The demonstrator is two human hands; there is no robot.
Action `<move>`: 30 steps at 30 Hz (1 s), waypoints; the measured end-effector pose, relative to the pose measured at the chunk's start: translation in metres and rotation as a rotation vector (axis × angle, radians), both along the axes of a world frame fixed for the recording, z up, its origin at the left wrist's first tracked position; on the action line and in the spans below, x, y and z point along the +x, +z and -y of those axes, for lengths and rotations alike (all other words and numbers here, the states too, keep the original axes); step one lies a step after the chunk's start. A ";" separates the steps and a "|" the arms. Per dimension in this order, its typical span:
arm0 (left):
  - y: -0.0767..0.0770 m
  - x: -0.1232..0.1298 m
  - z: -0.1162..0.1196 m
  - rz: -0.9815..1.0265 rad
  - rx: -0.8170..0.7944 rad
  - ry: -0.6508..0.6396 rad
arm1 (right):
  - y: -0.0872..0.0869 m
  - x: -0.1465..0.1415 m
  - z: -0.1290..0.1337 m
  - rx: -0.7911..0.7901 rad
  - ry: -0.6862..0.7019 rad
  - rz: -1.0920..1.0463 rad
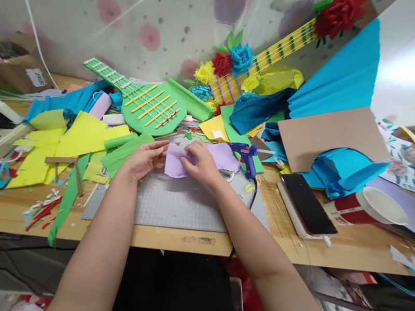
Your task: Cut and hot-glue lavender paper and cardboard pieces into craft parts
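A small piece of lilac crepe paper is held up over the grey cutting mat. My right hand pinches it from the right, thumb across its front. At its left edge is my left hand, fingers bent and tips against the paper, partly hidden behind it. More lilac paper lies just beyond my right hand. Beside that paper, a blue hot glue gun rests with its cable running down over the mat.
Behind lie a green paper guitar and a yellow one with paper flowers. Yellow paper and green scraps cover the left. On the right are a phone, a paper cup, cardboard and blue crepe paper.
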State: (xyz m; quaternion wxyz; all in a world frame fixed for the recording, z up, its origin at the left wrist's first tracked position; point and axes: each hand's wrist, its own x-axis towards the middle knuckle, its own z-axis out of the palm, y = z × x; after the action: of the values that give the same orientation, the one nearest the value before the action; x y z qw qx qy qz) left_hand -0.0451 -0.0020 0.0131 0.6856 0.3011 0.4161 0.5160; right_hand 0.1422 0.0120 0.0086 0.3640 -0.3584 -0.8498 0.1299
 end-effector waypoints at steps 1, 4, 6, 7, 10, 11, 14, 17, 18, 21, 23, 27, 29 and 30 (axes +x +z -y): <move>0.000 -0.002 -0.001 0.006 0.011 0.035 | 0.006 -0.005 0.001 0.012 0.025 0.016; -0.001 -0.007 -0.004 0.034 0.045 0.143 | 0.030 -0.020 0.001 0.004 0.043 0.100; -0.002 -0.010 -0.006 0.065 0.069 0.229 | 0.051 -0.028 -0.004 -0.083 -0.054 0.169; -0.003 -0.012 -0.008 0.081 0.079 0.274 | 0.061 -0.030 -0.007 -0.155 -0.095 0.207; -0.007 -0.012 -0.012 0.087 0.077 0.357 | 0.086 -0.027 -0.024 -0.291 -0.170 0.258; -0.008 -0.010 -0.014 0.082 0.061 0.371 | 0.091 -0.024 -0.030 -0.339 -0.177 0.257; -0.012 0.004 -0.017 0.128 -0.004 0.392 | 0.088 -0.012 -0.046 -0.473 -0.281 0.170; -0.013 0.024 -0.014 0.167 -0.078 0.295 | 0.064 -0.003 -0.050 -0.636 -0.309 0.006; -0.013 0.030 -0.012 0.152 -0.095 0.231 | 0.054 -0.002 -0.048 -0.696 -0.320 -0.055; -0.010 0.042 -0.005 0.107 -0.095 0.108 | 0.027 0.000 -0.043 -0.782 -0.329 -0.259; -0.008 0.046 -0.001 0.088 -0.089 0.035 | 0.017 0.000 -0.042 -0.795 -0.355 -0.359; -0.012 0.052 0.006 0.020 -0.046 -0.095 | 0.011 0.003 -0.051 -0.695 -0.502 -0.387; -0.017 0.057 0.008 -0.036 -0.013 -0.116 | 0.012 0.004 -0.056 -0.658 -0.552 -0.377; -0.020 0.060 0.010 -0.094 0.007 -0.092 | 0.012 0.004 -0.058 -0.647 -0.561 -0.382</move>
State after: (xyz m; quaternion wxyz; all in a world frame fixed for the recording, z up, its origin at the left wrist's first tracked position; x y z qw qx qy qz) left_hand 0.0149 -0.0117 -0.0069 0.6871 0.3464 0.4318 0.4705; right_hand 0.1459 0.0703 0.0209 0.4045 -0.6391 -0.5538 0.3481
